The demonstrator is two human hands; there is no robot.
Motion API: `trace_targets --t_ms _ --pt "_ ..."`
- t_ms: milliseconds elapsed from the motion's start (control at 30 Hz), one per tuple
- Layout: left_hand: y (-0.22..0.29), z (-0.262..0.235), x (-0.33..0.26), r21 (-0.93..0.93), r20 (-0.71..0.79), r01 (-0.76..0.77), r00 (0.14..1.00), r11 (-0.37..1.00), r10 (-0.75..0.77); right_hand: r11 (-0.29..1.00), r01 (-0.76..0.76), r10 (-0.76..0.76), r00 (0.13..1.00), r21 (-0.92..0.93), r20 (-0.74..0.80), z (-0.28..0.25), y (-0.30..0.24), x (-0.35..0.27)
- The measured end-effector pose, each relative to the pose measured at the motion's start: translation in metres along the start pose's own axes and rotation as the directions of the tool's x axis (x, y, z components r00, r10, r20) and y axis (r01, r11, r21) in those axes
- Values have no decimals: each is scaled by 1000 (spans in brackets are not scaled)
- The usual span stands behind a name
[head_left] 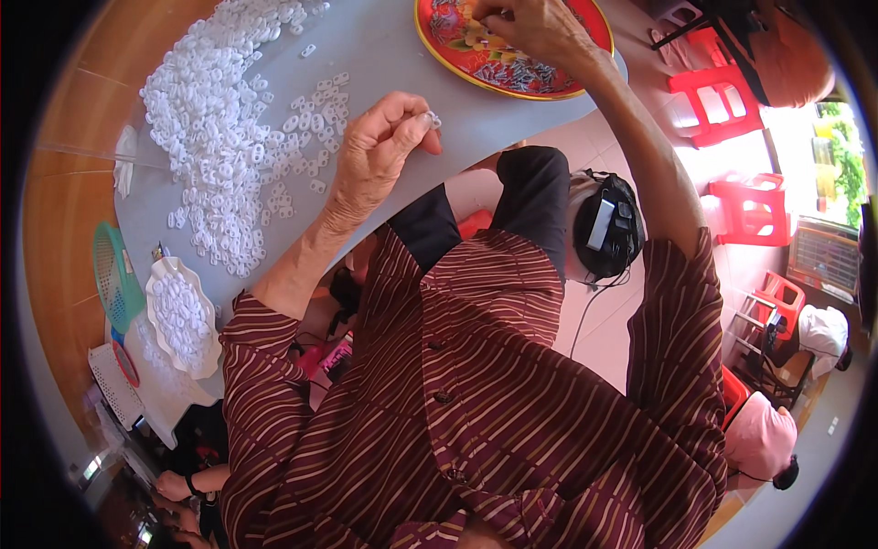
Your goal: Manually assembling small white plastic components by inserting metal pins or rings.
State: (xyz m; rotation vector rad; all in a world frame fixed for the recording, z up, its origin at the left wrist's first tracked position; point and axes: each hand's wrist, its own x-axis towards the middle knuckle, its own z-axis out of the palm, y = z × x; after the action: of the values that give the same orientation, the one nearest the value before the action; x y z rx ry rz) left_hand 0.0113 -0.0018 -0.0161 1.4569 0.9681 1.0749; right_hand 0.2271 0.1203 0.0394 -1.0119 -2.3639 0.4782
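My left hand (380, 142) is closed over the grey table (370, 55), pinching a small white plastic piece (434, 119) between thumb and forefinger. Fingers partly hide that piece. My right hand (530, 26) reaches over a round red tray (445, 57) with a floral pattern and a yellow rim. Its fingers are bent together near the picture's top edge; what they hold, if anything, is too small to make out. Small grey metal pins (521, 78) lie scattered in the tray. Left of my left hand spreads a large heap of white plastic pieces with holes (206, 110).
A scalloped white dish (212, 334) full of similar pieces stands at the left, beside a green basket (114, 274). Red stools (754, 210) stand at the right. A black bag (608, 229) lies beside my knee. At lower left is another person's hand (174, 485).
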Motion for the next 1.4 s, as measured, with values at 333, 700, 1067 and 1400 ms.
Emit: trace_targets --t_ms 333,700,1067,1400 --pt "0 -1 -1 13 -10 7 1000 1000 -6 986 87 -74 993 -144 93 5 1 10" --pt "0 -1 0 -9 24 14 1000 1000 -14 975 -5 38 989 -221 145 2 -22 14" --pt "5 3 3 -42 28 37 999 998 -36 878 116 -57 989 -464 140 19 1 26" --pt "-2 -2 -1 -135 13 69 998 988 -68 848 125 -63 989 -516 135 25 -1 32"
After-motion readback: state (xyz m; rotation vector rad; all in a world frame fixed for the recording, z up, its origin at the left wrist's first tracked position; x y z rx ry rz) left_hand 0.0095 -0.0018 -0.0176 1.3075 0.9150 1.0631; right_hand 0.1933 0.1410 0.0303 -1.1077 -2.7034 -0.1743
